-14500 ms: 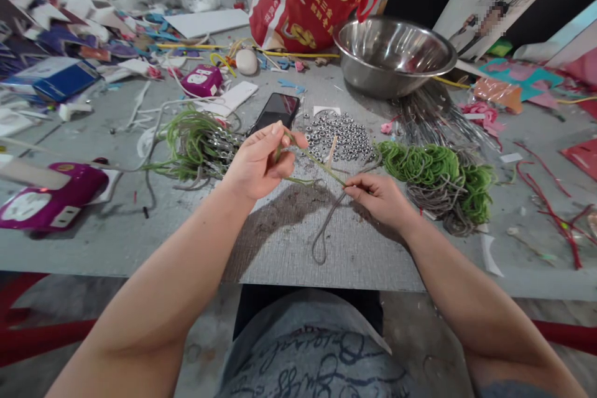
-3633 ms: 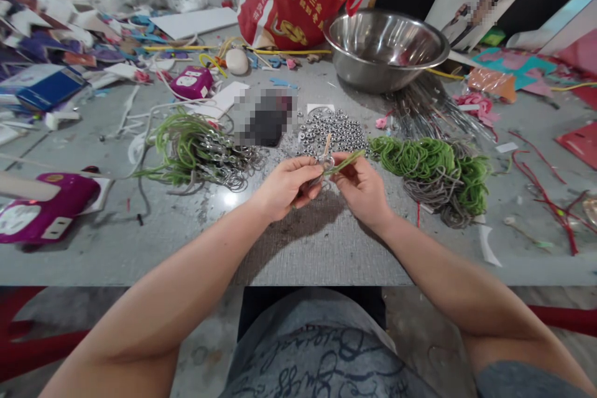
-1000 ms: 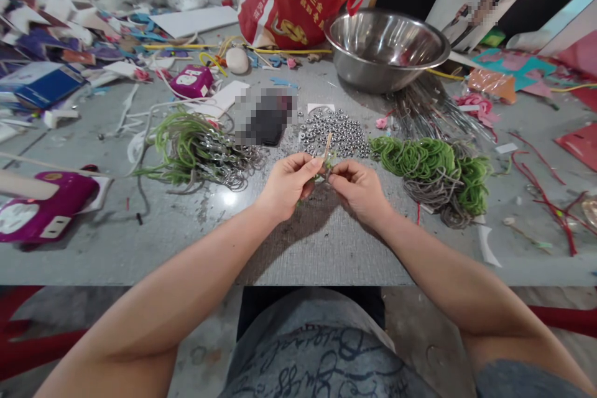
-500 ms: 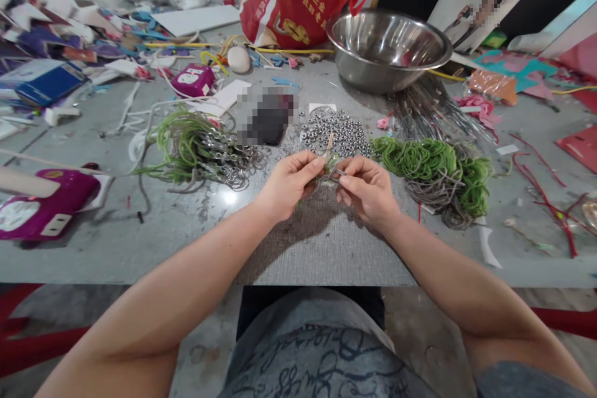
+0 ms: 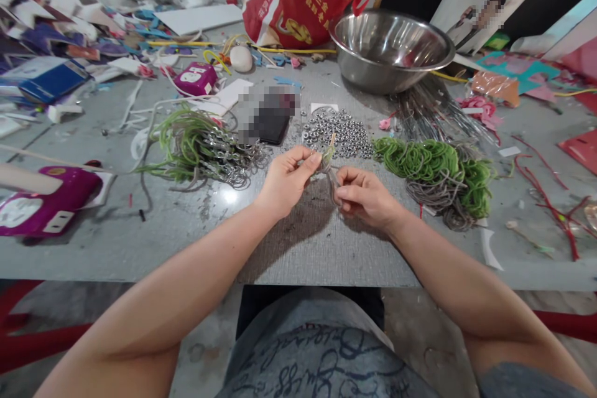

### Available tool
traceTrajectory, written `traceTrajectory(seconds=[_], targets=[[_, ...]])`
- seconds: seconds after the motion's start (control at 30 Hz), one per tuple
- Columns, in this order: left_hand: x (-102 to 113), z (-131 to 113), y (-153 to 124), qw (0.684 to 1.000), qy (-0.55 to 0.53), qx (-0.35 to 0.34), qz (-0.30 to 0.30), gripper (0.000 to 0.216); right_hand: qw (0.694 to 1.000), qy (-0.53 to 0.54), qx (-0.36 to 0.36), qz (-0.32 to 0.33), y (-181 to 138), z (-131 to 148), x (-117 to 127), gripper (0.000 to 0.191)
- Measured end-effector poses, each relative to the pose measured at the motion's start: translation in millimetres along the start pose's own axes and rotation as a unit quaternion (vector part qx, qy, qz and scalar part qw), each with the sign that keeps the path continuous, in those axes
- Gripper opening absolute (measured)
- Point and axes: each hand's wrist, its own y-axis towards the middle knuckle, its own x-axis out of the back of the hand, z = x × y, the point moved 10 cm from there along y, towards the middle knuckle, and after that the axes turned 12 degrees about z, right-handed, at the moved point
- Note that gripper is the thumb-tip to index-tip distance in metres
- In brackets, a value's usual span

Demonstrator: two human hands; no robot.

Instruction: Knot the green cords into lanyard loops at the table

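Observation:
Between my hands runs a grey and green cord [image 5: 330,175], partly hidden by the fingers. My left hand [image 5: 290,179] pinches its upper end between thumb and forefinger, where a thin tan stick-like piece pokes up. My right hand [image 5: 362,198] has its fingers closed on the grey part of the cord, slightly lower and to the right. Just beyond the hands lies a spread of small silver beads [image 5: 342,130]. To the right rests a bundle of green and grey cords [image 5: 420,161]; to the left, a bundle of similar cords with metal pieces [image 5: 196,146].
A steel bowl [image 5: 392,74] and a red bag [image 5: 298,0] stand at the back. A dark phone-like object [image 5: 275,124] lies left of the beads. Purple power strips [image 5: 69,199] sit at left, paper scraps [image 5: 56,18] behind them, red cords [image 5: 550,205] at right.
My right hand has shifted slightly down and away from my left, and more of the grey cord shows between them. The left hand keeps its pinch.

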Motion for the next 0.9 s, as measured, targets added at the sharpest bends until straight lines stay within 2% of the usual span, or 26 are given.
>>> traceTrajectory(seconds=[0.13,0.2,0.27,0.37,0.47,0.53,0.8,0.87,0.9], targets=[[6,1,1,1.000,0.022,0.000,-0.016,0.026,0.991,-0.065,0.101,-0.063,-6,18,10,0.020],[8,3,2,1.000,0.022,0.005,-0.019,0.026,0.985,-0.088,0.131,-0.065,-9,24,9,0.022],[9,5,2,1.000,0.020,0.007,-0.020,0.027,0.990,-0.086,0.111,-0.030,-7,19,3,0.025],[12,4,2,0.999,0.018,0.005,-0.028,0.026,0.997,-0.069,0.024,0.030,-2,3,-7,0.027],[18,4,2,0.999,0.013,0.009,-0.050,0.025,0.992,-0.076,-0.066,0.073,-1,-12,-15,0.024],[22,2,2,0.998,0.016,0.008,-0.061,0.026,0.987,-0.095,-0.095,0.086,-1,-16,-18,0.023],[33,-12,2,0.989,0.116,-0.044,-0.077,0.026,0.960,-0.223,-0.127,0.114,-3,-24,-23,0.025],[36,-13,2,0.988,0.123,-0.046,-0.083,0.027,0.937,-0.314,-0.107,0.110,-2,-18,-25,0.023],[37,-12,2,0.988,0.124,-0.047,-0.084,0.027,0.915,-0.376,-0.098,0.106,-1,-14,-26,0.023]])
